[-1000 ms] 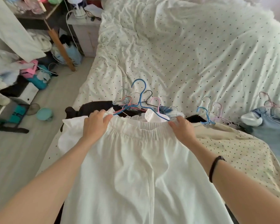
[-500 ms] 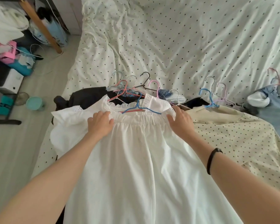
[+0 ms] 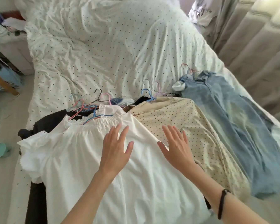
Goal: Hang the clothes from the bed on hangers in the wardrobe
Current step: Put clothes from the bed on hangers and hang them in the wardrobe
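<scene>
Head view: both hands have let go of the white dress [image 3: 90, 159]; half a second ago they pinched its gathered neckline, now the left hand [image 3: 115, 152] and right hand [image 3: 176, 149] hover flat, fingers straight and spread, holding nothing. Left hand over the dress's upper right part, right hand over the seam where the dress meets the cream dotted garment [image 3: 192, 126]. Contact with the cloth cannot be told. White dress lies spread at the near left of the bed [image 3: 103, 46], a blue hanger [image 3: 95, 117] threaded in its neck, hook pointing far. Judgement: this piece is hangered and laid out, ready to carry; nothing has reached the wardrobe yet. Denim garment [image 3: 233, 120] at right also sits on a hanger. A loose cluster of hangers [image 3: 94, 101] lies just beyond the neckline, over a dark garment [image 3: 50, 120] mostly buried under the dress. Wardrobe not in view. Dress hem cut off at the near edge. Left-side clutter too blurred to name.
</scene>
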The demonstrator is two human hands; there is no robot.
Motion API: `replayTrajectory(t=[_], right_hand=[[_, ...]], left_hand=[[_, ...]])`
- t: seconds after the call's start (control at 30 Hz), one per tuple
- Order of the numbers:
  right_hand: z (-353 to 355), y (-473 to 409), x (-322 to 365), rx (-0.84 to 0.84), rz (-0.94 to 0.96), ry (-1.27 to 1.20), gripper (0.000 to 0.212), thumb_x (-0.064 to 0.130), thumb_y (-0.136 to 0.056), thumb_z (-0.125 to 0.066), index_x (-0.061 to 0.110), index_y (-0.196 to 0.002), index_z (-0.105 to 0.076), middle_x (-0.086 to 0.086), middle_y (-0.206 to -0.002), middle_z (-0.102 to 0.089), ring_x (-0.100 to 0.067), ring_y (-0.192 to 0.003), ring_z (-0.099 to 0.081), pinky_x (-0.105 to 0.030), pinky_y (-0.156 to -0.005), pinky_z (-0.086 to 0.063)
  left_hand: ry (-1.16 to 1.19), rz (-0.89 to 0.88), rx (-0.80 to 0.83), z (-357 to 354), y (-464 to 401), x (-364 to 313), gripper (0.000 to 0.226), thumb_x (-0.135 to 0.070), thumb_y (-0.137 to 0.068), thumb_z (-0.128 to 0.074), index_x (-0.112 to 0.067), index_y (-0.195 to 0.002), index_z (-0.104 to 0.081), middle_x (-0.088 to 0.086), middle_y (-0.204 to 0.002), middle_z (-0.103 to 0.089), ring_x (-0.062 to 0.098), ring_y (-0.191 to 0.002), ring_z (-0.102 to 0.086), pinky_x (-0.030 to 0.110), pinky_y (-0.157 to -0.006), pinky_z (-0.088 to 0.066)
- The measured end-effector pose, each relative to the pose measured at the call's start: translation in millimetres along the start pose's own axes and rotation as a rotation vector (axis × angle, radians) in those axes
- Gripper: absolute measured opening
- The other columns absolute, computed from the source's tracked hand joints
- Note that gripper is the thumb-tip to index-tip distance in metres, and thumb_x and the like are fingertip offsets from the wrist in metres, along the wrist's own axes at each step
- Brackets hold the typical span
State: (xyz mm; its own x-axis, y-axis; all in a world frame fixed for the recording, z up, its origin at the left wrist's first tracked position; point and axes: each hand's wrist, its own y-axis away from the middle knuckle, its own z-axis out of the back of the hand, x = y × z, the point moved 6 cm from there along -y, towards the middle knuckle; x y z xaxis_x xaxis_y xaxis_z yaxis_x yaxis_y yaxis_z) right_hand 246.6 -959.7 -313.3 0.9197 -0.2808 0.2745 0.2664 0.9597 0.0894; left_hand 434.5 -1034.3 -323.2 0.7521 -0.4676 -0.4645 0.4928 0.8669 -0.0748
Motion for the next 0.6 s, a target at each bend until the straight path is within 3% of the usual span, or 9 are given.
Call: replayTrajectory(t=[0.2, 0.3, 0.43, 0.6], right_hand=[[74, 127, -103, -0.200, -0.225, 0.019, 0.062, 0.049, -0.094, -0.039, 0.025, -0.148, -0.019, 0.000, -0.155, -0.019, -0.019, -0.144, -0.010, -0.041, -0.115, 0.004], [100, 207, -154, -0.303, -0.372, 0.007, 0.060, 0.047, -0.094, -0.042, 0.021, -0.146, -0.026, -0.004, -0.152, -0.027, -0.022, -0.143, -0.015, -0.044, -0.115, 0.001], [124, 322, -217, -0.408, -0.591, 0.008, 0.066, 0.054, -0.088, -0.029, 0.016, -0.141, -0.037, -0.009, -0.146, -0.038, -0.027, -0.139, -0.028, -0.046, -0.111, -0.008], [137, 461, -274, -0.484, -0.836, 0.013, 0.062, 0.048, -0.087, -0.039, 0.015, -0.140, -0.040, -0.012, -0.144, -0.041, -0.030, -0.137, -0.032, -0.047, -0.110, -0.009]], left_hand=[[-0.034, -0.285, 0.071, -16, 24, -145, 0.055, -0.044, -0.087, -0.035, -0.016, -0.132, -0.048, 0.014, -0.139, -0.043, 0.032, -0.132, -0.034, 0.049, -0.105, -0.031], [-0.012, -0.425, 0.103, -33, 49, -224, 0.056, -0.045, -0.087, -0.034, -0.015, -0.132, -0.048, 0.015, -0.139, -0.043, 0.035, -0.132, -0.035, 0.050, -0.105, -0.031], [0.042, -0.618, 0.174, -72, 102, -333, 0.056, -0.046, -0.088, -0.033, -0.017, -0.134, -0.045, 0.013, -0.142, -0.040, 0.032, -0.136, -0.029, 0.044, -0.109, -0.022], [0.078, -0.878, 0.306, -124, 195, -456, 0.055, -0.045, -0.087, -0.036, -0.015, -0.130, -0.051, 0.016, -0.136, -0.046, 0.036, -0.129, -0.038, 0.050, -0.102, -0.035]])
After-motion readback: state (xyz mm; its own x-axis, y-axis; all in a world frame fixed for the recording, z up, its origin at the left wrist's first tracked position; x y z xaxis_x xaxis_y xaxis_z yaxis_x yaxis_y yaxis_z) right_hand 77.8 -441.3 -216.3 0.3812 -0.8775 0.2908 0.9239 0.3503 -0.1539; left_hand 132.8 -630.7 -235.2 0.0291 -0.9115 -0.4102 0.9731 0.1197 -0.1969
